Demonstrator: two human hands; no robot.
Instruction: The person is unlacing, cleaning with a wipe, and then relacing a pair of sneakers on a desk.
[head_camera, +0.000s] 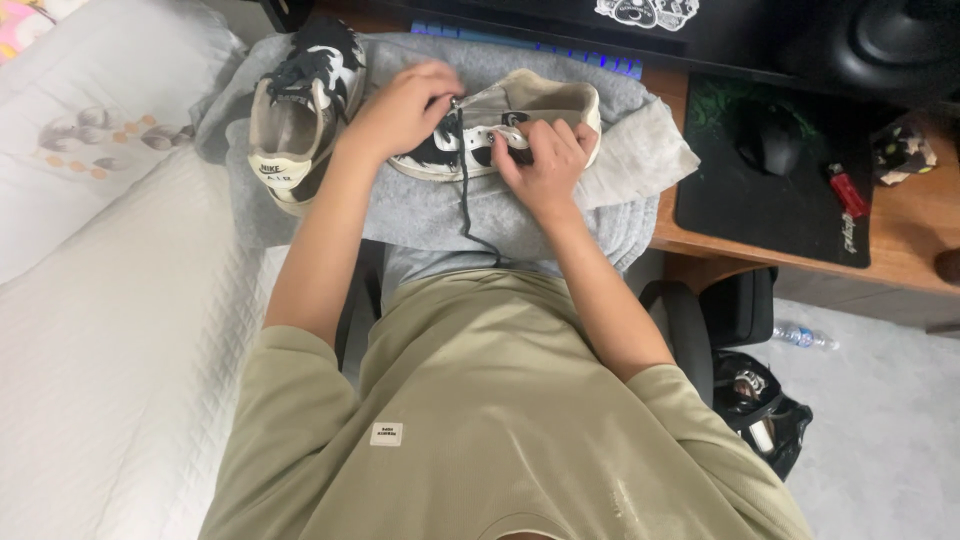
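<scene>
The left hand (400, 108) was pinched narrow on the upper end of a thin black shoelace (463, 170), fingertips closed on it right at the top eyelets of a low black-and-white leather sneaker (500, 125). The right hand (545, 160) pressed on the side of that same shoe, its grip closed over the upper with the thumb near the lace holes; whether it also pinched the lace could not be told. The sneaker lay on its side between the two hands, directly under their fingers, opening turned away from the person. From the left grip the lace ran down between the hands and trailed off the shoe toward the person's lap.

The shoe rested on a rumpled grey fabric cloth (420, 210) spread over the edge of a brown wooden surface (900, 240). Just left of the left hand, on the same cloth, sat a second black-and-white sneaker (300, 110), upright with its heel toward the person and well apart from the right hand. To the right of the cloth lay a black mouse mat (760, 210) carrying a black computer mouse (770, 140), with a small red object (848, 190) near the mat's far side. A white quilted bed (110, 330) lay along the person's left.
</scene>
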